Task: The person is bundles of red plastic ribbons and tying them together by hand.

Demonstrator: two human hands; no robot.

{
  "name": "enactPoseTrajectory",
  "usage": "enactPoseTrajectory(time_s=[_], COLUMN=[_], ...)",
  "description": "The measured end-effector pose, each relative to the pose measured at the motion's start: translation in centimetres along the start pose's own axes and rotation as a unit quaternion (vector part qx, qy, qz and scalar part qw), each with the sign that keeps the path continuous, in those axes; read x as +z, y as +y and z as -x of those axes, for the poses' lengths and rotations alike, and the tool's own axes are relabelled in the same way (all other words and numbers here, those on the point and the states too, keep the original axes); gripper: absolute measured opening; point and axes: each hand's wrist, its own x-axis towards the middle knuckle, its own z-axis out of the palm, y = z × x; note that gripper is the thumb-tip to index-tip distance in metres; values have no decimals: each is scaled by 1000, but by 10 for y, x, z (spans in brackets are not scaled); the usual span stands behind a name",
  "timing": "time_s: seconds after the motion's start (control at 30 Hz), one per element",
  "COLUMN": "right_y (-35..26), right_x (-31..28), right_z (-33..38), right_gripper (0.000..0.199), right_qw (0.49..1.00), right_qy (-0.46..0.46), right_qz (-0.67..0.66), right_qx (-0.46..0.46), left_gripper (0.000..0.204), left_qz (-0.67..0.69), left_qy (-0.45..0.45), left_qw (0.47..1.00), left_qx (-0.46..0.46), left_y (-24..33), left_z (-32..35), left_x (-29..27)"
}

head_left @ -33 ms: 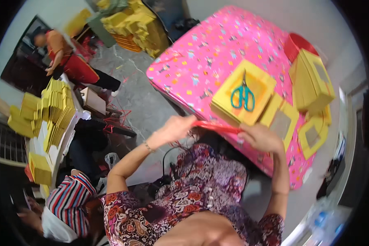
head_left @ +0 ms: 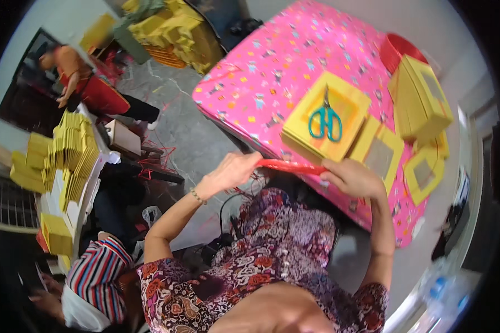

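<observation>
A shiny red plastic strip [head_left: 293,166] is stretched taut between my two hands, in front of the table's near edge. My left hand [head_left: 236,170], with a beaded bracelet at the wrist, is closed round its left end. My right hand [head_left: 351,178] pinches the other end, thumb on the near side. Just beyond my hands, teal-handled scissors [head_left: 325,123] lie on a stack of yellow card pieces [head_left: 301,137]. Right of that stack is a flat yellow card piece with a greyish window [head_left: 393,149], partly behind my right hand.
A pink patterned cloth covers the table [head_left: 250,77]. At its right stand yellow folded boxes [head_left: 419,105] and a red roll [head_left: 393,53]. To the left, a second table holds stacked yellow card [head_left: 72,144]. One person [head_left: 91,83] stands beyond it; another in stripes [head_left: 103,272] sits nearer.
The view has tilted slightly, so the table and scissors sit a little higher in the picture. Both hands keep hold of the red strip.
</observation>
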Motion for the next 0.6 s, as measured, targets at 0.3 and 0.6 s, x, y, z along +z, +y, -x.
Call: enactPoseTrajectory(time_s=[0.3, 0.6], right_y=[-20, -6], right_x=[9, -2], right_z=[-19, -8], right_gripper=[28, 34], right_qw=[996, 994], right_qy=[-54, -72], right_qz=[35, 29], right_qx=[57, 73], left_gripper=[43, 30], left_qz=[77, 110], left_qy=[-65, -114], left_qw=[994, 987], left_qx=[32, -9], left_y=[44, 39], left_z=[-45, -40], left_x=[-3, 20])
